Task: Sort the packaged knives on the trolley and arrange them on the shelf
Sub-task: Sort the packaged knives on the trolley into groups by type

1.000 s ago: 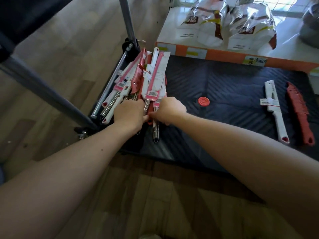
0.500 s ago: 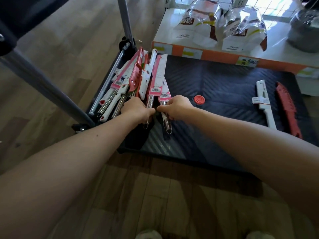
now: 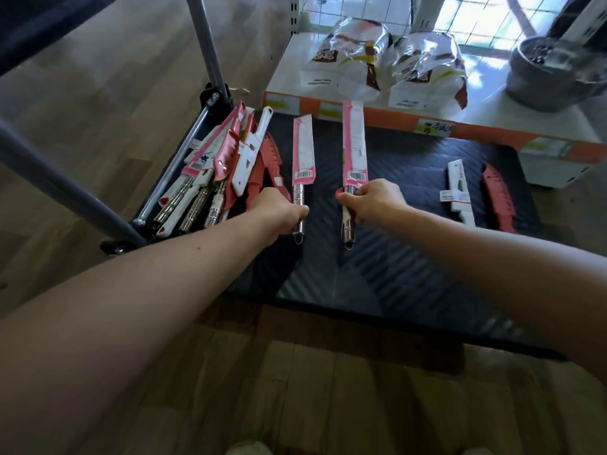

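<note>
Whereas half a second ago both hands met at the heap of knives, they now sit apart, each with one knife drawn clear of it. The left hand has its fingers curled round the steel handle of the shorter knife, just right of the heap. The right hand grips the steel handle of the longer knife, whose pink-and-white sleeve reaches towards the shelf. Both knives point away from the person over the black trolley; whether they rest on it or are lifted, I cannot tell. The white knife and red knife lie side by side at the right as before.
</note>
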Demonstrator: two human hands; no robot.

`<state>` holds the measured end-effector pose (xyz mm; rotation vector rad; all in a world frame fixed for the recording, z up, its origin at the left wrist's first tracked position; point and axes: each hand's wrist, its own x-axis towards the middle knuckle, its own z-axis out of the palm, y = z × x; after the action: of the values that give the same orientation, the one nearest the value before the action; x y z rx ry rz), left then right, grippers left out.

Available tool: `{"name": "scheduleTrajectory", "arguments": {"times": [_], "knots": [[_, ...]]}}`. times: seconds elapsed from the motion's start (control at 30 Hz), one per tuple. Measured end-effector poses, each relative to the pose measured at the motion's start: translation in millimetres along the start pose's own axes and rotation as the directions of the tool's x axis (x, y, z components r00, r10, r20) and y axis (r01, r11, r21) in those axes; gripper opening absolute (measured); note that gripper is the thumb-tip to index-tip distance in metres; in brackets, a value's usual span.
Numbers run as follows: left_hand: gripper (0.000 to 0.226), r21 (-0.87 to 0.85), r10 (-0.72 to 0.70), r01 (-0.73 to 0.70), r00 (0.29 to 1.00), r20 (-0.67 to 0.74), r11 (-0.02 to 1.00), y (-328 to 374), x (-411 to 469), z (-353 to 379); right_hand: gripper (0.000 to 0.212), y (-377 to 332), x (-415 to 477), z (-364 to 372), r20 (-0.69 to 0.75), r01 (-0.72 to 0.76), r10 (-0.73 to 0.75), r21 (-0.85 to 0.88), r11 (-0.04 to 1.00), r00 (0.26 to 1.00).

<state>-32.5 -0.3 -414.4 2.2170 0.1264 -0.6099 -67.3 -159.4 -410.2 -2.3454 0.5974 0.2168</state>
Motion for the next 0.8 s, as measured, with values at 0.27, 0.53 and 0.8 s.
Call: {"name": "scheduleTrajectory", "arguments": {"times": [0.27, 0.53, 0.8], "knots": [[0.021, 0.135, 0.069, -0.076, 0.996, 0.054, 0.988, 32, -2, 47, 0.042, 56, -7, -24, -0.021, -0.100, 0.099, -0.049, 0.994, 0.995], [0.031, 0.131, 0.069, -0.077, 0.995, 0.068, 0.988, 60, -4, 92, 0.040, 79, -6, -34, -0.019, -0.148, 0.147, -0.004, 0.989, 0.989], [0.032, 0.169, 0.080, -0.094, 0.993, 0.086, 0.981, 59, -7, 108, 0.033, 79, -3, -36, 0.019, -0.153, 0.153, 0.037, 0.988, 0.988]]}}
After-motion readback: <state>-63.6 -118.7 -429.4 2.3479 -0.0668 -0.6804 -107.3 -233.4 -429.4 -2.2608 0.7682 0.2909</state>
